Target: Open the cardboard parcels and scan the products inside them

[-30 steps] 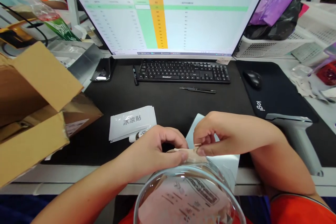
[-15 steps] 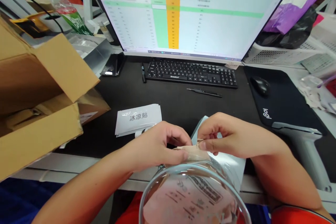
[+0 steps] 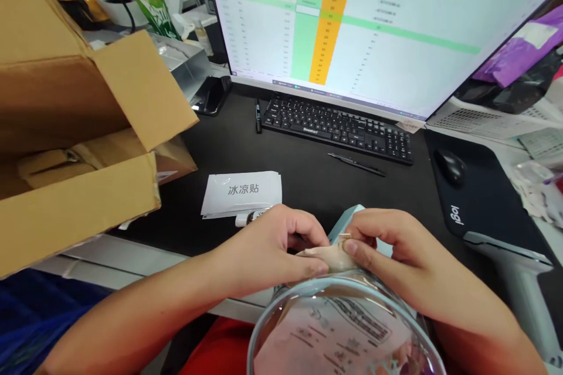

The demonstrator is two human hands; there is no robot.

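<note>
Office-like workstation (image 3: 299,176), monitor (image 3: 396,53), keyboard (image 3: 336,129), mouse (image 3: 449,167)

I've got a lit monitor (image 3: 378,23) across upper centre-right, black keyboard (image 3: 336,129) under it, mouse (image 3: 450,166) on dark mat (image 3: 481,205) at right, open cardboard box (image 3: 79,211) left, green-labelled bottle (image 3: 155,10) upper left, pale handheld scanner (image 3: 523,299) lower right.

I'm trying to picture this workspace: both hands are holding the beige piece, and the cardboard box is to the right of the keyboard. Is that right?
Not quite: the head view shows the cardboard box to the left of the keyboard. The left hand and right hand do hold the beige piece.
</note>
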